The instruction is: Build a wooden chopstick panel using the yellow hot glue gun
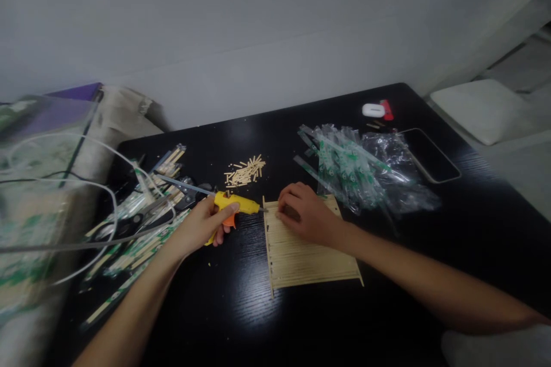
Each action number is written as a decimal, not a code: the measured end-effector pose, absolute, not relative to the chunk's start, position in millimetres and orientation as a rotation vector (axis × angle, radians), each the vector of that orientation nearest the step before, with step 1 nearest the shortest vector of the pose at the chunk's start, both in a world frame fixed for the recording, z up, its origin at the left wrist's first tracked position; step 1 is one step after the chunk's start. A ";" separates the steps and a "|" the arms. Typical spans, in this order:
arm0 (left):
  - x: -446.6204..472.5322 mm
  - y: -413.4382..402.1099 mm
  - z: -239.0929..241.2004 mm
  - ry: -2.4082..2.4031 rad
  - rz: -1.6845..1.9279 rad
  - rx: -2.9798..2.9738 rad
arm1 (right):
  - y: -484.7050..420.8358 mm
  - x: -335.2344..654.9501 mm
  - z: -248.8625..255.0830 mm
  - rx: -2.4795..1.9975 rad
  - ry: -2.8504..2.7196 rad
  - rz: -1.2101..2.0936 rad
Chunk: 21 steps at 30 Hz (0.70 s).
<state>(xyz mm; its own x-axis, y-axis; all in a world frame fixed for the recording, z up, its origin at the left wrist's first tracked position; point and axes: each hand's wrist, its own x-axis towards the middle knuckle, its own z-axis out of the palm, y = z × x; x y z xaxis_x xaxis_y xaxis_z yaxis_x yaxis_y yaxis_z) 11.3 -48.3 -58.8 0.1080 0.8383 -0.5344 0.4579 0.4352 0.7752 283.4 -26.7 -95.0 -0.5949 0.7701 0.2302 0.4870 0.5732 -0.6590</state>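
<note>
My left hand [204, 222] is wrapped round a yellow hot glue gun [243, 204] with an orange trigger [230, 221]. Its nozzle points right and meets the left edge strip of a flat panel of thin wooden sticks [312, 269]. A pale glue stick [185, 185] juts from the back of the gun. Over the panel's upper part lies my right hand [307, 215], its fingers curled and pinched close to the nozzle. Whatever is between those fingertips is hidden or too small to name. Short cut stick pieces [247, 172] lie in a pile beyond the gun.
Clear plastic wrappers with green print [348, 166] are heaped at the back right, beside a phone [430, 155] and a white case [373, 110]. Packaged sticks [133, 261], scissors [116, 226] and white cables [114, 200] crowd the left of the black table [232, 321].
</note>
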 end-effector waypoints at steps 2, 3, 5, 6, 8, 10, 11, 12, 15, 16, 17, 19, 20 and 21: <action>10.5 -47.6 -58.7 1.501 0.389 1.200 | -26.5 283.5 -95.5 -1.006 -2.298 0.750; 10.1 -47.2 -58.4 1.491 0.377 1.205 | -26.4 283.6 -95.9 -1.006 -2.297 0.750; 9.8 -46.7 -57.6 1.477 0.358 1.217 | -26.2 283.8 -96.7 -1.002 -2.299 0.749; 9.7 -46.5 -57.3 1.474 0.357 1.221 | -26.1 283.9 -97.0 -1.000 -2.300 0.748; 9.8 -46.7 -57.8 1.472 0.366 1.222 | -25.9 284.1 -97.8 -0.996 -2.302 0.751; 9.6 -47.4 -60.0 1.475 0.381 1.219 | -25.6 284.1 -98.5 -0.992 -2.296 0.751; 9.5 -47.9 -61.6 1.479 0.395 1.216 | -25.3 284.1 -98.8 -0.988 -2.291 0.749; 9.3 -48.3 -63.3 1.482 0.410 1.211 | -25.1 284.0 -98.9 -0.983 -2.288 0.749; 9.9 -49.2 -66.9 1.502 0.469 1.188 | -24.9 283.8 -98.3 -0.985 -2.290 0.752; 10.6 -49.1 -67.0 1.513 0.480 1.180 | -25.0 283.8 -97.8 -0.989 -2.294 0.756; 11.4 -49.0 -66.7 1.527 0.488 1.174 | -25.1 283.7 -97.2 -0.994 -2.297 0.759; 13.4 -48.5 -65.3 1.556 0.494 1.169 | -25.3 283.7 -95.8 -1.003 -2.298 0.762; 14.2 -48.3 -64.6 1.568 0.497 1.167 | -25.4 283.7 -95.2 -1.006 -2.300 0.764; 14.8 -48.2 -64.1 1.577 0.501 1.167 | -25.4 283.7 -94.7 -1.008 -2.304 0.767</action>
